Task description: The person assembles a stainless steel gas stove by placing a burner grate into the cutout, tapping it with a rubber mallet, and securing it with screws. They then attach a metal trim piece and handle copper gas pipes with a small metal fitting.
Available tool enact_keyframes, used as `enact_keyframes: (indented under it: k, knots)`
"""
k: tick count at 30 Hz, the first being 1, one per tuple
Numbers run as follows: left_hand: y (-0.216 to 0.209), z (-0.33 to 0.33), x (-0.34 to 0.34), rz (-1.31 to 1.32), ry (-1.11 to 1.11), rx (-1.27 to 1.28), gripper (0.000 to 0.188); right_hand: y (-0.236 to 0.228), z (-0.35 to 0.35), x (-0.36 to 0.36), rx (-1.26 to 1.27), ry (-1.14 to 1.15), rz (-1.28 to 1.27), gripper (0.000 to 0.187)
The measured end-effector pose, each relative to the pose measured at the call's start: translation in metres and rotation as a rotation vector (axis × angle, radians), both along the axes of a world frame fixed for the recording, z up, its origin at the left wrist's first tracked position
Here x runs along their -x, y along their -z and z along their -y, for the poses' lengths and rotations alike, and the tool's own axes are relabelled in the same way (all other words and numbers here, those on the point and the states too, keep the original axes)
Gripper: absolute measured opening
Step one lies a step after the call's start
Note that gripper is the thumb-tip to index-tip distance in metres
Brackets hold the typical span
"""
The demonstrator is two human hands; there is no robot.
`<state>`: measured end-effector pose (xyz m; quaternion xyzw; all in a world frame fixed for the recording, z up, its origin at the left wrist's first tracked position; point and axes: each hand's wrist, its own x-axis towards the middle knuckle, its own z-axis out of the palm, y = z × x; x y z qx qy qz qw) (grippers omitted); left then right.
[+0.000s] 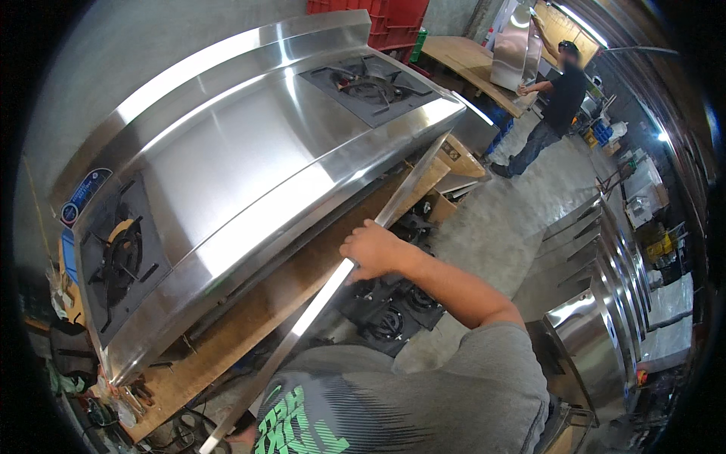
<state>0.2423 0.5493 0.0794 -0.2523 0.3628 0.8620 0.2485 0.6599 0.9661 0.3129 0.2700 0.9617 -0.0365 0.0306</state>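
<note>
My right hand is closed around a long, narrow stainless steel strip, near its middle. The strip slants from the front edge of a steel cooktop down to the lower left. Only a small piece of my left hand shows, beside the strip's lower part and next to my grey shirt; its fingers are hidden. Left of the strip, the wide stainless steel cooktop rests on a wooden workbench. It carries one black burner at its far end and another burner at its near end.
Loose black burners lie beneath the bench, by an open cardboard box. Bent steel panels stand at the right. Farther off, a co-worker holds a steel sheet part on a wooden table. Red crates are stacked behind.
</note>
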Motion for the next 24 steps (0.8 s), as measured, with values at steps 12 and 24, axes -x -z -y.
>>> enact_keyframes:
  k: [12,24]
  knots:
    - [-0.064,-0.015,-0.002,-0.007,-0.081,-0.01,0.055,-0.009,-0.02,0.004,-0.024,0.01,-0.085,0.058]
    - [0.018,0.047,0.05,-0.104,0.268,-0.235,0.069,-0.004,-0.039,0.026,0.099,-0.015,-0.004,0.066]
